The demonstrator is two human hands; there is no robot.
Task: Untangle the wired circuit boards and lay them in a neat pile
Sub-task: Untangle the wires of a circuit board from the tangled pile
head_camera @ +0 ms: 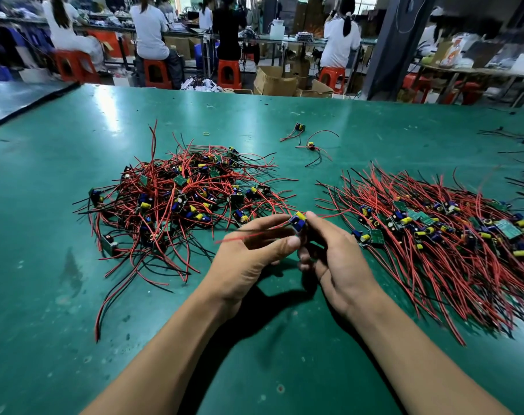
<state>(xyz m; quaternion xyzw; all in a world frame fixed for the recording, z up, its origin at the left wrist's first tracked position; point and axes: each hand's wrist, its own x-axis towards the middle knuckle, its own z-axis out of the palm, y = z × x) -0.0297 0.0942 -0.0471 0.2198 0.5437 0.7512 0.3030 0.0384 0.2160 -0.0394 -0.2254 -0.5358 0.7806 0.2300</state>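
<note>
Circuit board point(298, 223) sits pinched between both hands above the green table point(75, 324): the right hand point(335, 259) grips its body, the left hand point(251, 256) nips its leads. Best to draw the wires straight leftward, then lay it on the combed pile point(452, 235) at right, clear of the tangled heap point(179, 199).

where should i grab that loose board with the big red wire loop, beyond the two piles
Pinch the loose board by its body, coming straight down from above: its wires splay out over the table and would only flex, and nothing lies on it.
</note>
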